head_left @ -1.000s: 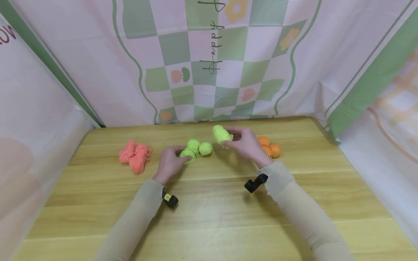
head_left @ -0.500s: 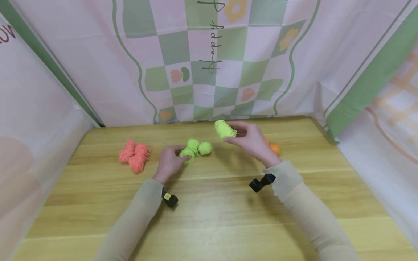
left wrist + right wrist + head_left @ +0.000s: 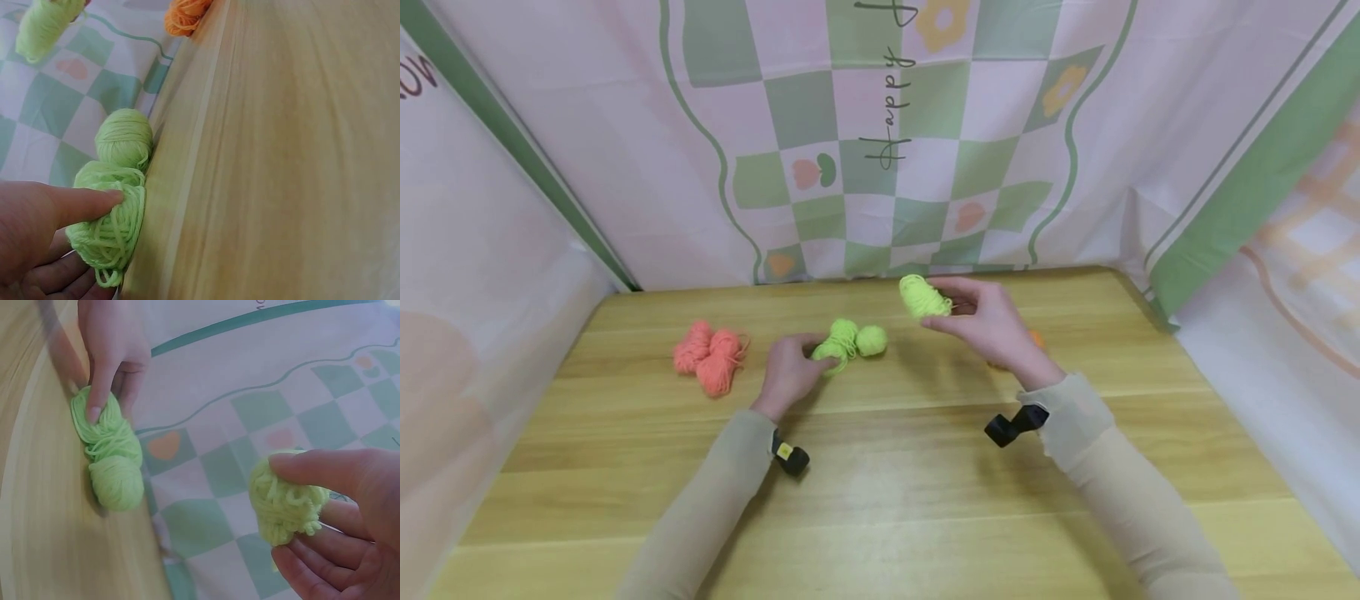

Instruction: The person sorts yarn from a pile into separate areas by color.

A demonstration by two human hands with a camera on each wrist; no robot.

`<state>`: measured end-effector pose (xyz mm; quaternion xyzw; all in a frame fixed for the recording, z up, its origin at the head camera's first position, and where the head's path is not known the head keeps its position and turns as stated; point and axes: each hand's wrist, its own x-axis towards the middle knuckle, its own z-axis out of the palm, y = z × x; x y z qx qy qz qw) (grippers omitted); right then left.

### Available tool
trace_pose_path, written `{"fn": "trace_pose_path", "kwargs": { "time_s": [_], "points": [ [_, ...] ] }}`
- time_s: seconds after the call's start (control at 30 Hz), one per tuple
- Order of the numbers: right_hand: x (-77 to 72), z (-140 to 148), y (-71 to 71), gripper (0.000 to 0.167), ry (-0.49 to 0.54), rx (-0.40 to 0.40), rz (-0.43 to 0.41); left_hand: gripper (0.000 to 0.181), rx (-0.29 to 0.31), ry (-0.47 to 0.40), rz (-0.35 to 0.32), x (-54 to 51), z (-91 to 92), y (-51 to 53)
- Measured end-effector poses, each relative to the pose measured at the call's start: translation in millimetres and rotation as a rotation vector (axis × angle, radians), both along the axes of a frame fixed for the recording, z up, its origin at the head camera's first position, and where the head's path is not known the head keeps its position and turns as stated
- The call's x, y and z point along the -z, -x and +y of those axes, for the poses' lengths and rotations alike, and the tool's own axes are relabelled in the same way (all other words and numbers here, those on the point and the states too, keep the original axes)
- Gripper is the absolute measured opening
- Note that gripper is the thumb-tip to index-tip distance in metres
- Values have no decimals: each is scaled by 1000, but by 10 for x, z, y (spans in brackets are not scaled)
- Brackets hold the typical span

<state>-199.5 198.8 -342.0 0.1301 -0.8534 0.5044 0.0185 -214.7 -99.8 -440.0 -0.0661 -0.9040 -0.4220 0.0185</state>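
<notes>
Yarn bundle, looped and lime-green [image 3: 923,297], hangs over the wooden table [image 3: 880,508], pinched by the right hand [image 3: 988,321]; the left hand [image 3: 792,367] pinches a lime-green yarn skein [image 3: 109,231] beside a round lime-green yarn ball [image 3: 872,340]. Lifting seems the step, calling next for gentleness. Lime-green: at least three; coral-pink yarn bundles [image 3: 720,365]: at least two; orange yarn [image 3: 186,15]: unclear.

Plenty of bare wooden tabletop [image 3: 887,517] between the two sleeves [image 3: 718,496]! Farther up, a slim gap splits coral yarn [image 3: 720,360] from the left hand [image 3: 790,373], lime-green yarn balls [image 3: 871,341] bar the middle, and checkered cloth [image 3: 868,125] walls off the back.
</notes>
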Motion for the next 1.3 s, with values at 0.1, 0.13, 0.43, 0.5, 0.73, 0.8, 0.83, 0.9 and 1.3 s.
{"fn": "trace_pose_path", "kwargs": {
  "time_s": [0.1, 0.13, 0.43, 0.5, 0.73, 0.8, 0.83, 0.9, 1.3],
  "points": [
    [3, 26, -20, 57, -9, -8, -1, 46, 0, -3, 0, 0, -4, -1],
    [4, 35, -28, 57, -15, -11, -3, 46, -1, -4, 0, -2, -4, -3],
    [-19, 106, -129, 57, -61, -22, 10, 46, -8, -11, -14, -19, 6, -18],
    [-30, 117, -151, 57, -70, -24, 17, 46, -13, -13, -15, -19, 7, -17],
    [-28, 153, -201, 56, -107, -34, 42, 44, -8, 4, 17, -26, 16, -19],
    [-25, 162, -218, 55, -110, -39, 43, 44, -8, 2, 19, -29, 17, -22],
    [-23, 168, -228, 55, -111, -42, 42, 44, -9, 0, 17, -31, 17, -23],
    [-17, 178, -246, 55, -116, -45, 40, 44, -11, -5, 13, -32, 18, -23],
    [98, 174, -277, 56, -154, -51, 8, 45, -12, -7, -3, -16, 14, -6]
  ]
}}
